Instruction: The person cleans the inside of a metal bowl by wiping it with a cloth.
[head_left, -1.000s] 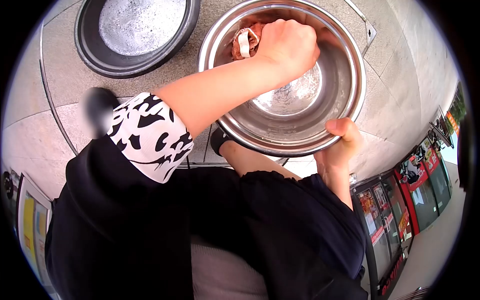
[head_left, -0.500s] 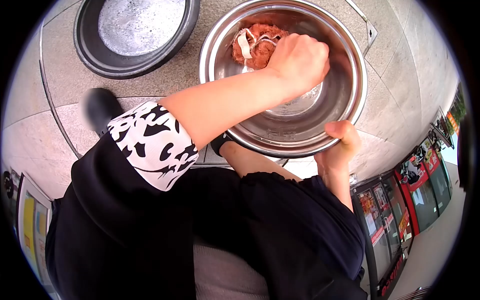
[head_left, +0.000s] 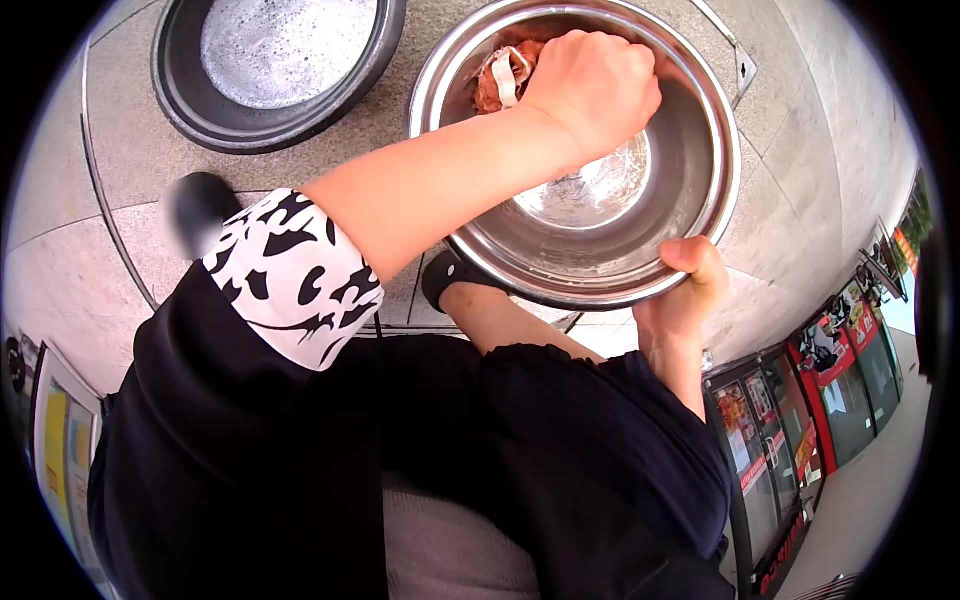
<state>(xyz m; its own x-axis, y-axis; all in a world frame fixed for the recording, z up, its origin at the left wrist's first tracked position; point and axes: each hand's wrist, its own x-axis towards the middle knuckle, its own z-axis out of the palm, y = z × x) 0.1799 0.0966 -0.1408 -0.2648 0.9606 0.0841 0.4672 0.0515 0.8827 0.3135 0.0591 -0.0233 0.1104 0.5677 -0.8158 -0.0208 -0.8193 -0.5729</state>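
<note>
A shiny steel basin (head_left: 690, 215) sits tilted on the pavement in front of me, its wet bottom catching the light. My left hand (head_left: 595, 90) is inside it, closed in a fist with the knuckles up. From under its left side sticks out a reddish-brown fibrous scrubber (head_left: 490, 88) with a white strap, pressed near the basin's far wall. The fist hides most of the scrubber and the fingertips. My right hand (head_left: 690, 275) grips the near right rim, thumb over the edge and the other fingers underneath.
To the left stands a black tub (head_left: 270, 138) of foamy water (head_left: 285, 50). My black shoes (head_left: 437, 275) rest on the tiled paving near the basin. A shopfront with glass doors (head_left: 765, 430) is at the lower right, and a metal bracket (head_left: 745, 68) lies at the upper right.
My left hand has moved up toward the far wall of the basin, and less of the scrubber shows. The basin has shifted slightly right, with my right hand still on its rim.
</note>
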